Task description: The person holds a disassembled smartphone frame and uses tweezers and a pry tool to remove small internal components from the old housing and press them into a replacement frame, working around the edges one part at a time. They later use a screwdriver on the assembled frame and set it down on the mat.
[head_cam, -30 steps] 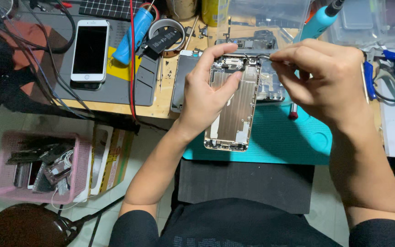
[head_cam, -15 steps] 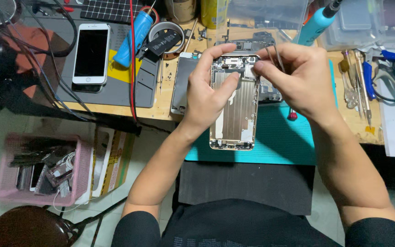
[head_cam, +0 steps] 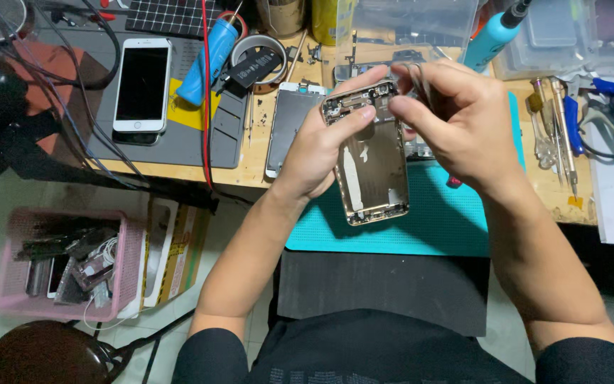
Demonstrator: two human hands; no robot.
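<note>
Hands met over the near half of the bench. The left hand point(head_cam: 321, 146) was closed round the stripped phone housing point(head_cam: 372, 167), thumb lying across its upper inside face and fingers wrapped behind, so that the housing stood lifted off the teal work mat point(head_cam: 435, 220) with its open side facing up. The lower end of the housing hung free above the mat; its upper end sat between the two hands.

The right hand point(head_cam: 456, 121) was pinched narrow on a pair of metal tweezers point(head_cam: 418, 78), the tips pointing down toward the top corner of the housing. Whether the tips touched a part could not be told — the fingers hid the contact point.

Open room was limited. Just left of the left hand a detached screen panel point(head_cam: 289, 124) lay on the wooden bench point(head_cam: 257, 160), and further left a white phone point(head_cam: 142, 85) rested face up on a grey mat point(head_cam: 214, 135), crossed by a red cable point(head_cam: 205, 99). A blue tool point(head_cam: 207, 60) and a tape roll point(head_cam: 257, 57) stood behind. To the right, screwdrivers point(head_cam: 559, 135) lay in a row near the bench edge, well apart from the right wrist. The near edge of the teal work mat overhung the bench front — bare mat surface lay directly under the housing. Below the bench, a pink basket point(head_cam: 65, 267) of parts sat on the floor at the left.
</note>
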